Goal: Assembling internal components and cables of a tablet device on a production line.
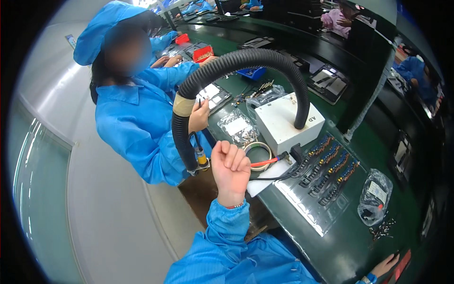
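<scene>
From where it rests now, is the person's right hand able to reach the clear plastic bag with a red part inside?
Probably yes. The right hand lies flat on the green bench, and the clear plastic bag sits just beyond it, with only small dark loose parts between them.

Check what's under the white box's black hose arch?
Under the black corrugated hose sit the white box, a clear bag of small parts and a roll of tape. The left hand covers the tape's near edge.
</scene>
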Demonstrator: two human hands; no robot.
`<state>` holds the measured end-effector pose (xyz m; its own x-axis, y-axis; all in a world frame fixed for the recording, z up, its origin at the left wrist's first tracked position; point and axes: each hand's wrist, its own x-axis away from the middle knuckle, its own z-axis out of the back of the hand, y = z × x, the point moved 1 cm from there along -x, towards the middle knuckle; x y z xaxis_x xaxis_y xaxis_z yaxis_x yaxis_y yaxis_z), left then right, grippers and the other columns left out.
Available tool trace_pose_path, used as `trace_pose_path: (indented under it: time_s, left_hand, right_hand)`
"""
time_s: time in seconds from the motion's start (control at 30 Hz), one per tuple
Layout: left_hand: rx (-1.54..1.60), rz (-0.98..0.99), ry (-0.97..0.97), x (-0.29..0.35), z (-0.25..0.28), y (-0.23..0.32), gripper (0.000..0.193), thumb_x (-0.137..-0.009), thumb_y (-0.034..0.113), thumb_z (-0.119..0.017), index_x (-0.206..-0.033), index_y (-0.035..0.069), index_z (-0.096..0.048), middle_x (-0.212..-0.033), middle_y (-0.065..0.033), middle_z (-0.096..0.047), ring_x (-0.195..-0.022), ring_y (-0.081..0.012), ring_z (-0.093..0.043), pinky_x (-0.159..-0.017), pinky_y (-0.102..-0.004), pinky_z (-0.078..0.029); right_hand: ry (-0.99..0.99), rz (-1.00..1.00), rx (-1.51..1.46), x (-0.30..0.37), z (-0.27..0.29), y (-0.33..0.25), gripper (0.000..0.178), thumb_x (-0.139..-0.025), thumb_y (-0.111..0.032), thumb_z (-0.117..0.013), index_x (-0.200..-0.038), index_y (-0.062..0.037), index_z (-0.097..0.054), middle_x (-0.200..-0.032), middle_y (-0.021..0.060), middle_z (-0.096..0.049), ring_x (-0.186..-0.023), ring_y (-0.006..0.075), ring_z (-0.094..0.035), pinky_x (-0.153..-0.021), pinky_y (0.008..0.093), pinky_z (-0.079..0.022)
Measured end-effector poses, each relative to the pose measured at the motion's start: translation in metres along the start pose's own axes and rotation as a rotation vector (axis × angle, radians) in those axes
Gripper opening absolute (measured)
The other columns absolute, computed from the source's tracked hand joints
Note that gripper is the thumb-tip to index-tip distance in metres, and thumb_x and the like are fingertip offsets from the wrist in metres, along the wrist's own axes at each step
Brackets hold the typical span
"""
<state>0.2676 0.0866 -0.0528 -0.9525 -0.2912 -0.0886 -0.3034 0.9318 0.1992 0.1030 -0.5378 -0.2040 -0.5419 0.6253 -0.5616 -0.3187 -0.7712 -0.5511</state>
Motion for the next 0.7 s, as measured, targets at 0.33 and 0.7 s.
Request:
trace_pose_path:
  time_s: [0.33, 0.7]
  left_hand:
    - [0.052, 0.038, 0.146, 0.007, 0.027, -0.016, 0.027, -0.092, 0.018, -0.034, -0.067, 0.01, -0.04, -0.047, 0.0035, -0.031, -0.041, -0.0065, -0.028, -0.039, -0.0207, -0.025]
    - [0.111, 0.016, 0.119, -0.001, 0.022, -0.02, 0.023, -0.091, 0.016, -0.036, -0.07, 0.009, -0.043, -0.049, 0.0024, -0.034, -0.043, -0.0071, -0.032, -0.04, -0.0214, -0.027]
  right_hand:
    - [-0.004, 0.08, 0.049, -0.008, 0.004, -0.011, 0.04, -0.094, -0.023, -0.041, -0.12, 0.0064, -0.042, -0.122, 0.0205, -0.046, -0.111, 0.0285, -0.045, -0.095, 0.0319, -0.034]
    - [-0.029, -0.001, -0.041, -0.001, 0.004, -0.02, 0.038, -0.094, -0.019, -0.041, -0.121, 0.0072, -0.041, -0.122, 0.0219, -0.045, -0.107, 0.0266, -0.047, -0.093, 0.0314, -0.036]
